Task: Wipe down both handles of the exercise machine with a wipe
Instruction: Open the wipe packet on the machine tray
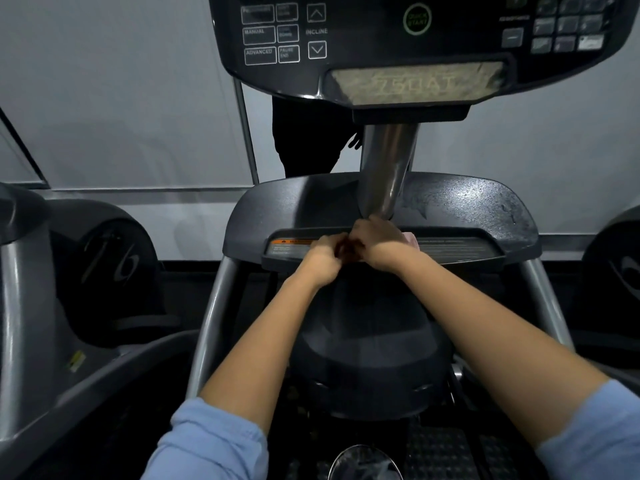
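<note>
Both my hands meet in front of the machine's dark tray, just below the silver centre post. My left hand is curled, its fingers hidden against the right hand. My right hand is closed over a pale pink wipe, of which only a corner shows past the knuckles. The machine's left handle rail and right handle rail are grey tubes sloping down on either side of my forearms. Neither hand touches them.
The console with buttons and a dusty display hangs overhead. Neighbouring machines stand at the left and right edges. A dark rounded housing and textured pedals lie below my arms. A dark-clothed person stands behind the console.
</note>
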Demonstrator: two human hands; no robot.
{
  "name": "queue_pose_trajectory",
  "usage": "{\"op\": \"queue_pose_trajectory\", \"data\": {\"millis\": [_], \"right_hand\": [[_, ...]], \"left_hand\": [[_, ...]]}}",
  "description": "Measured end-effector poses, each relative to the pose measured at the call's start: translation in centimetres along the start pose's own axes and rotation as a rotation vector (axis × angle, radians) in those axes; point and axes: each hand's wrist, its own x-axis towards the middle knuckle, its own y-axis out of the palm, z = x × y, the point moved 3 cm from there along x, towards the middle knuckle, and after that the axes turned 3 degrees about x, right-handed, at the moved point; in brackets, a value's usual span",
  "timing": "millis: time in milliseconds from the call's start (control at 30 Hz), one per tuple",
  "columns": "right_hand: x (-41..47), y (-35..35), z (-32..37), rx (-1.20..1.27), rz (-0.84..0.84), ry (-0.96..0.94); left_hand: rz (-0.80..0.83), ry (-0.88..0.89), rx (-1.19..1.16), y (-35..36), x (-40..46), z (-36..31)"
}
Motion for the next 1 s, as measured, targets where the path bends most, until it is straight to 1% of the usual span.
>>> {"op": "queue_pose_trajectory", "data": {"millis": [167,267,333,467,567,733,933,1000], "right_hand": [[-0.5,-0.3,-0.6,0.024,0.027,0.003],[-1.1,-1.0,-1.7,0.098,-0.037,0.051],[-1.4,-1.5,-2.8,0.141,-0.068,0.15],[-1.6,-2.4,-5.7,0.184,-0.111,0.449],[-2.2,-2.6,-6.7,0.215,-0.094,0.53],[-2.0,-2.1,-7.8,0.336,-0.114,0.582],[-1.9,-2.3,-7.2,0.363,-0.086,0.589],[-1.8,-2.1,-7.4,0.42,-0.053,0.562]], "left_hand": [[-0.01,-0.028,-0.012,-0.1,0.0,-0.3],[-0.015,-0.048,-0.002,0.0,0.0,-0.2],[-0.017,-0.047,0.008,0.1,-0.2,-0.2],[-0.007,-0.014,0.024,0.2,-0.5,-0.5],[-0.01,-0.004,0.026,0.1,-0.7,-0.8],[0.007,-0.02,0.052,0.2,-1.1,-0.9],[-0.004,-0.025,0.056,0.1,-1.1,-1.2],[0.003,-0.022,0.054,0.1,-1.1,-1.2]]}}
